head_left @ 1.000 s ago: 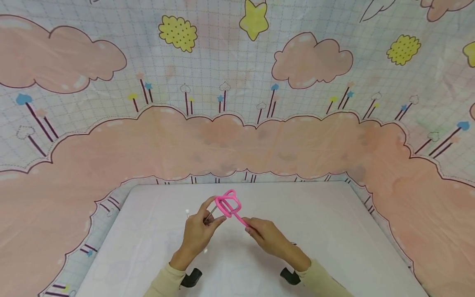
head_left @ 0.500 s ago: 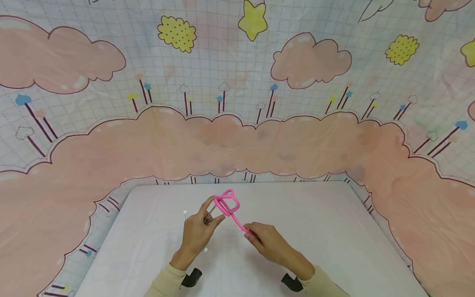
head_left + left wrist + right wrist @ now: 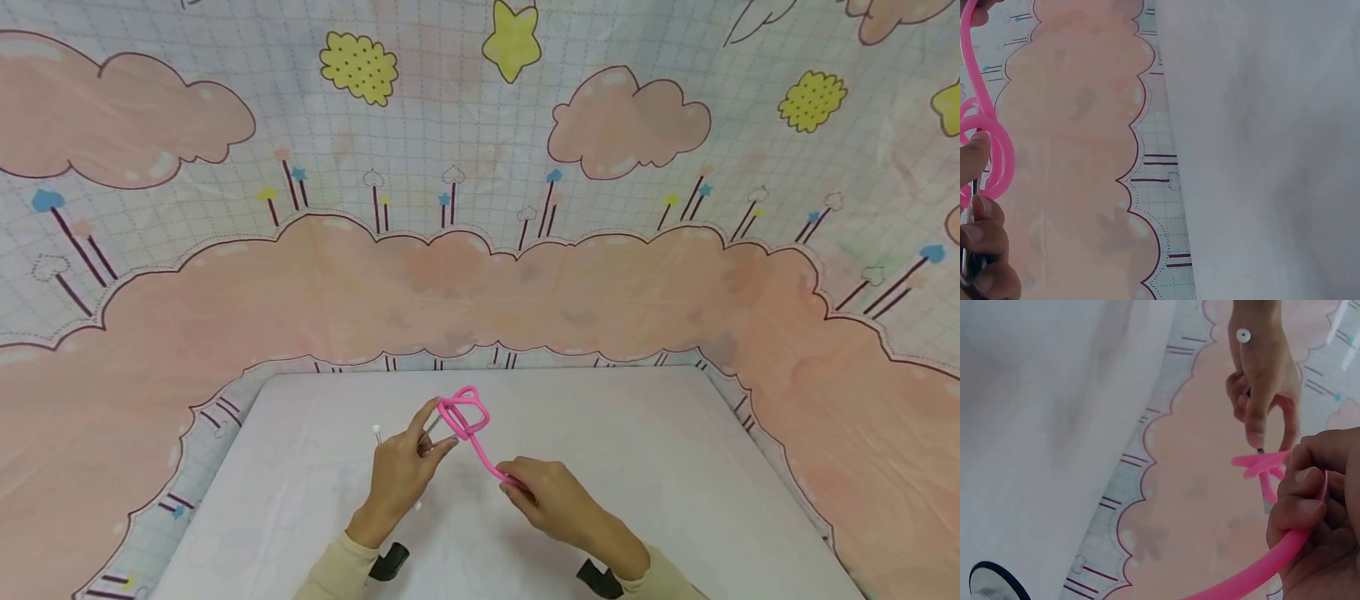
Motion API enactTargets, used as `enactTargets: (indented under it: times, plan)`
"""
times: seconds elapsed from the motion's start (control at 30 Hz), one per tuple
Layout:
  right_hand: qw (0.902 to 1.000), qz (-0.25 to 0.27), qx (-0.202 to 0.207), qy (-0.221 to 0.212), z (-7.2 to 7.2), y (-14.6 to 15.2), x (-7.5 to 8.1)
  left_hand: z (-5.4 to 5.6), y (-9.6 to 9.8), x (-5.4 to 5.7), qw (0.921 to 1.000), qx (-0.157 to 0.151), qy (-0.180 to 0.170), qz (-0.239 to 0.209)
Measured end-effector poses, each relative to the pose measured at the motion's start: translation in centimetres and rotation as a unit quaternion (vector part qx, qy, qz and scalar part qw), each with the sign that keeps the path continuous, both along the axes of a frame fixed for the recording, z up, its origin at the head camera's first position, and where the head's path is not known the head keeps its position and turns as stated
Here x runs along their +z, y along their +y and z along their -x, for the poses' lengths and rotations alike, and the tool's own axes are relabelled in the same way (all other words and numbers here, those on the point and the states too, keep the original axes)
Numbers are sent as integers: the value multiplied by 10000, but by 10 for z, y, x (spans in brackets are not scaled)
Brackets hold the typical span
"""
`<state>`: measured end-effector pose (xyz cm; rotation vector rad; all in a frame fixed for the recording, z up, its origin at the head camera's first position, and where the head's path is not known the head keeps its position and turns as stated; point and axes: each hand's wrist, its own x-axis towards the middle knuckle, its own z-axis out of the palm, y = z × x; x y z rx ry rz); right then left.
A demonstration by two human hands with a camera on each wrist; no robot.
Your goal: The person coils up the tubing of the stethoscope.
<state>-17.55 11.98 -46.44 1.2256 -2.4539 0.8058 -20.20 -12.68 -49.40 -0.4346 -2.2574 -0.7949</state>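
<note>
A thick pink cord [image 3: 480, 412] forms several loops in mid-air near the middle of the head view. Behind the loops, my left hand [image 3: 401, 471] grips thin metal rods [image 3: 975, 187] that resemble knitting needles, a white knob [image 3: 377, 428] showing at one end. Its thumb [image 3: 975, 153] presses at the loops in the left wrist view. To the right, my right hand [image 3: 547, 496] pinches the cord's tail, which runs down from the loops. In the right wrist view the cord [image 3: 1260, 569] passes through the curled fingers [image 3: 1297, 512].
A white table [image 3: 712, 467] lies under both hands. Cloth printed with clouds [image 3: 480, 292] rises behind it and along the sides. Black wrist mounts [image 3: 389, 562] sit at both sleeves. A round black-rimmed thing [image 3: 997, 581] shows low in the right wrist view.
My right hand has moved down and slightly right, drawing the cord's tail longer from the loops. The left hand stays nearly in place, with only a small shift of the loops.
</note>
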Motion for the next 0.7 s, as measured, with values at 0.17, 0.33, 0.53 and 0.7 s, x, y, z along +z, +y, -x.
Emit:
enactTargets:
  times: [0.17, 0.33, 0.53, 0.7]
  plan:
    - [9946, 110, -28, 1031, 4, 2, 5, -1, 0, 2, 9999, -69, 23, 109]
    - [9882, -197, 102, 1514, 9, 4, 17, -5, 0, 4, 9992, -195, 99, 331]
    - [9836, -537, 88, 1720, 14, 5, 32, -10, 3, 9, 9970, -467, 47, 617]
    - [9817, -698, 167, 1766, 18, 5, 43, -11, 3, 10, 9944, -714, -2, 784]
